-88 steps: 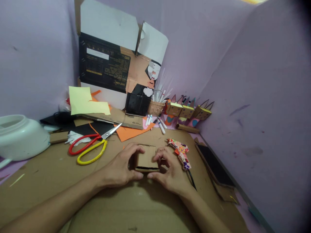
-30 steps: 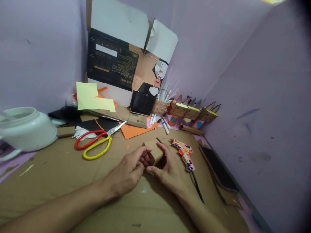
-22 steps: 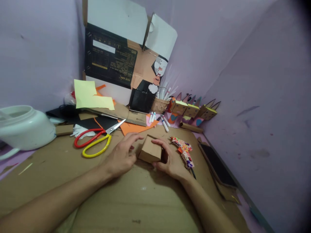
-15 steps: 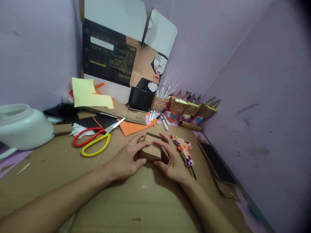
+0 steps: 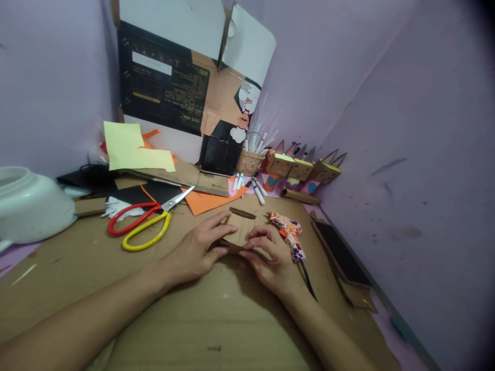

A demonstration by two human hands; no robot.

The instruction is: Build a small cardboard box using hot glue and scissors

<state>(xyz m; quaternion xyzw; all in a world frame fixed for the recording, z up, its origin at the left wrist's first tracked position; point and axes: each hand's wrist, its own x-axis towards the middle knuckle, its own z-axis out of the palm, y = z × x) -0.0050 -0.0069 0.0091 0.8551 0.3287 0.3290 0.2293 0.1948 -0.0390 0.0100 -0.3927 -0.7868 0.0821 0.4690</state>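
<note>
Between my hands, on the cardboard-covered table, is a small piece of folded cardboard with raised edges at its far and near sides. My left hand grips its left side, thumb at the near edge and fingers along the top. With thumb and fingers, my right hand pinches the near right corner. Just right of it lies a glue gun covered in a colourful pattern, its dark cord running toward me. To the left rest scissors with one red and one yellow handle, blades partly apart.
A white pot-like container stands at the left. Behind are yellow paper, orange paper, several markers, a cup of sticks, and small cardboard animal figures. A dark phone-like slab lies along the right wall.
The cardboard piece, which stood up like a small box, now looks flatter, with its far flap apart. My right fingers have moved from its far right side toward the near corner.
</note>
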